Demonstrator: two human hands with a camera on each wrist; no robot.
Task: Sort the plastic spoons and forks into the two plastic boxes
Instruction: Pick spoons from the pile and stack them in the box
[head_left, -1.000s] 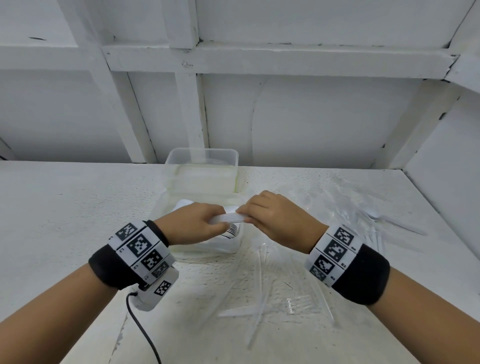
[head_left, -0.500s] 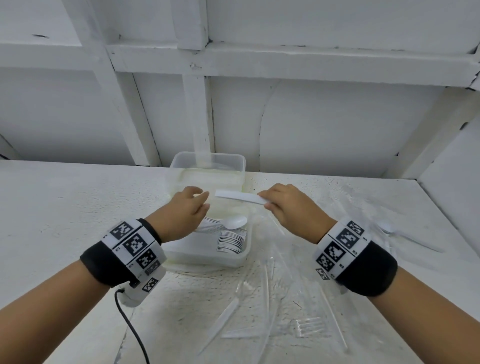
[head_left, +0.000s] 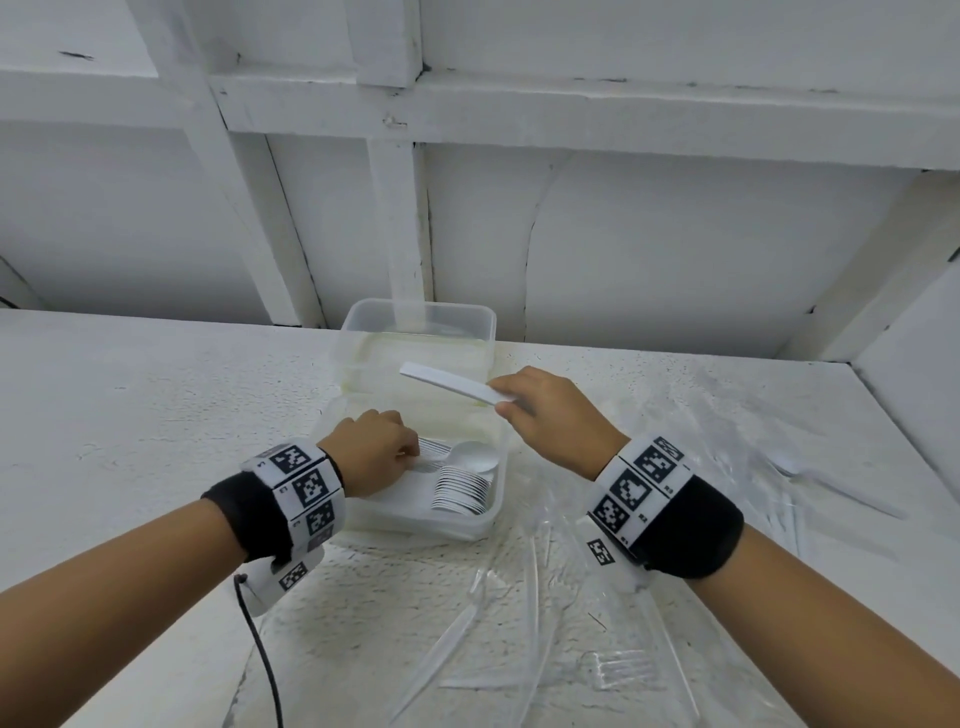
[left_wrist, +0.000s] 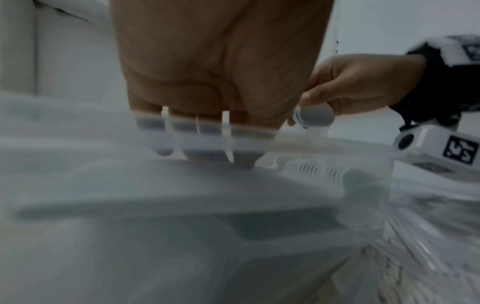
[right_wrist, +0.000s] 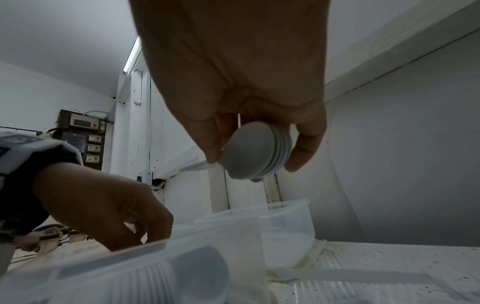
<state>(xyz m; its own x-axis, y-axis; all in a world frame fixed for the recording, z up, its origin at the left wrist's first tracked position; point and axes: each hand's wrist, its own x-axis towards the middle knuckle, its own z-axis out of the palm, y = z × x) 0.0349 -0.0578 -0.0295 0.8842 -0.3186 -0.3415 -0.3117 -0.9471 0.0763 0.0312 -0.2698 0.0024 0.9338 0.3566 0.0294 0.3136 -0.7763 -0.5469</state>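
Observation:
Two clear plastic boxes stand one behind the other at the table's middle. The near box (head_left: 483, 525) holds a row of stacked white spoons (head_left: 462, 488); the far box (head_left: 415, 325) looks empty. My right hand (head_left: 501, 400) pinches a small stack of white spoons (head_left: 447, 382) by the bowls (right_wrist: 257, 156), handles pointing left above the boxes. My left hand (head_left: 410, 454) reaches into the near box, fingers curled on the spoon handles (head_left: 431, 452) there. The blurred left wrist view shows white handles (left_wrist: 227, 135) crossing those fingers. Clear forks (head_left: 621, 670) lie on the table in front.
Several clear plastic utensils lie scattered on a crinkled clear wrapper (head_left: 675, 415) right of and before the boxes. One white spoon (head_left: 795, 467) rests far right. A white wall with beams stands behind the table, and a black cable (head_left: 260, 654) hangs from my left wrist.
My right hand drew the spoon stack away from my left hand and lifted it over the boxes. My left hand let go of it and dropped into the near box onto the handles.

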